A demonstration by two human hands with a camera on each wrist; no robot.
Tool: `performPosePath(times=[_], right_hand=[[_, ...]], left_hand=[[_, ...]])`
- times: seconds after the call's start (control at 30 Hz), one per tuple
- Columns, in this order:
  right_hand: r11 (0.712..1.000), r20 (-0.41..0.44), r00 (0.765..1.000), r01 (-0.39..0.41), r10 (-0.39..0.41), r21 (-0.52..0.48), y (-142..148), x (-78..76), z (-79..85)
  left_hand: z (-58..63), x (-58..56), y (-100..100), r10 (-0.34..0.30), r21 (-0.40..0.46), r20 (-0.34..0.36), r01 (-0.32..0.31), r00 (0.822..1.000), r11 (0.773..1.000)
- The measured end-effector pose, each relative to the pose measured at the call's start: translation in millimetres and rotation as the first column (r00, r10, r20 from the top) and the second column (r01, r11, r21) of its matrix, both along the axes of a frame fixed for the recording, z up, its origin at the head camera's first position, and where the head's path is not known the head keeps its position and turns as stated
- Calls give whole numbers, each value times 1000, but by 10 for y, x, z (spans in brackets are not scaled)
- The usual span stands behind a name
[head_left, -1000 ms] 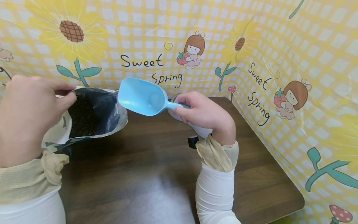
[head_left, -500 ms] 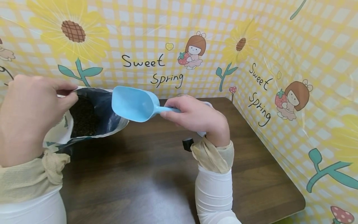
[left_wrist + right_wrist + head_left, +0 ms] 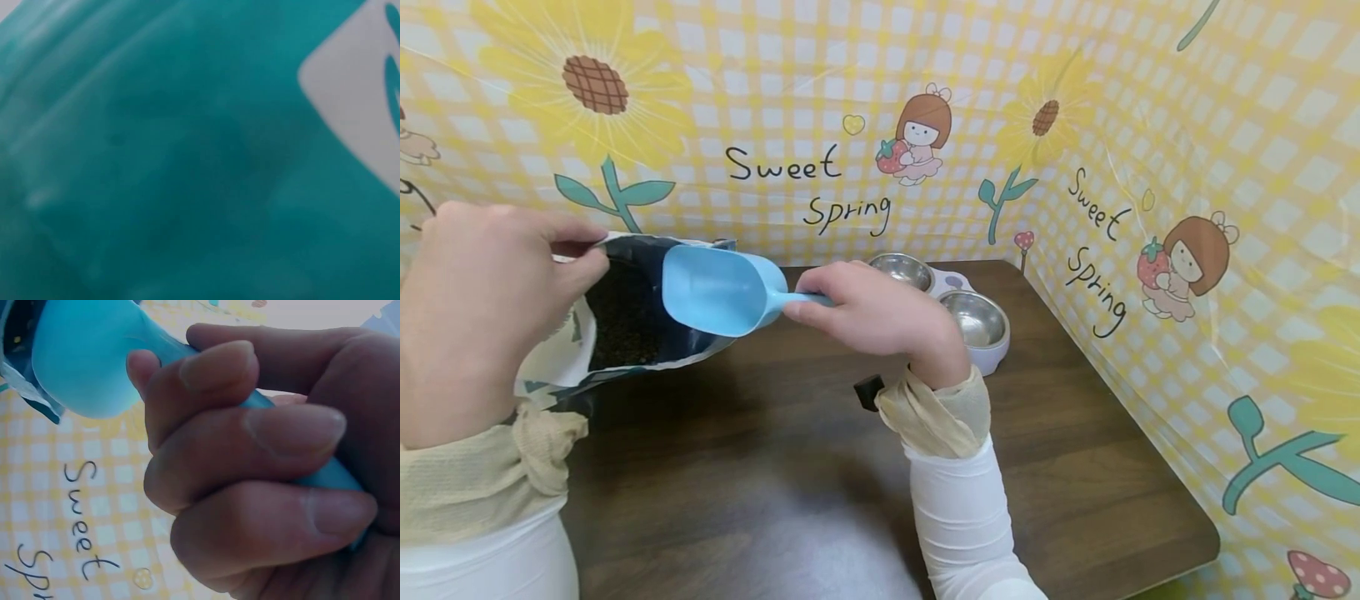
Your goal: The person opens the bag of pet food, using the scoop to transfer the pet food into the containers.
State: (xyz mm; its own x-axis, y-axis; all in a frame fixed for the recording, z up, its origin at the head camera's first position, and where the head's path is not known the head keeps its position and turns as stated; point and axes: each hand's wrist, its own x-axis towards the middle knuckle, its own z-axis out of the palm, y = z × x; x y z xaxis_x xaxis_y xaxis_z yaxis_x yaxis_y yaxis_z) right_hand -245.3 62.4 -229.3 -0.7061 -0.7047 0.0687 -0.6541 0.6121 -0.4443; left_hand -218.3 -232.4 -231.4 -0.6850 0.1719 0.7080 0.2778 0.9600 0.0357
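Note:
My right hand (image 3: 872, 312) grips the handle of a light-blue scoop (image 3: 715, 292), its fingers curled round it in the right wrist view. The scoop's bowl holds nothing and overlaps the mouth of an opened bag (image 3: 658, 367). Dark brown pellets (image 3: 625, 325) lie inside the bag against its dark lining. At the bag's upper left edge, my left hand (image 3: 497, 292) pinches the rim between thumb and fingers. Teal bag wall (image 3: 187, 156) fills the left wrist view, so the left fingers do not show there.
A white double feeding bowl stand (image 3: 992, 358) with metal bowls (image 3: 973, 317) stands at the back right of the brown wooden table (image 3: 760, 483), partly behind my right hand. A yellow checked cloth (image 3: 775, 100) with printed flowers rises behind and along the right side.
My right hand has carried the scoop left and slightly down, from beside the bag to over its mouth. The metal bowls have come into view behind it. My left hand keeps its pinch.

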Motion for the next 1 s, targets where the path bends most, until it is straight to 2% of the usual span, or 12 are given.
performPosePath(times=[0.17, 0.3, 0.43, 0.57, 0.8, 0.93, 1.0], right_hand=[[1000, -23, 1000, -4, 4, 15, -104, -50, -47], [1000, -53, 999, 8, -7, 20, -213, -69, -82], [999, -135, 991, 28, -22, 43, -385, -53, -125], [993, -231, 971, 77, -55, 87, -616, -28, -210], [979, -279, 954, 152, -109, 136, -992, -59, -387], [965, -354, 925, 206, -138, 163, -1112, -75, -425], [956, -402, 903, 235, -150, 173, -1153, -74, -438]], left_hand=[[1, -9, 3, -28, -2, -23, 28, 999, 1000], [8, -5, 6, -26, -6, -11, 26, 1000, 1000], [9, 2, 6, -9, 8, 17, 9, 1000, 1000], [4, 10, 0, -2, 16, 26, 2, 1000, 1000], [8, 11, 13, -3, 17, 16, 3, 1000, 1000], [13, 1, 24, -21, 16, -21, 21, 1000, 1000], [18, -2, 27, -26, 10, -29, 26, 999, 1000]])
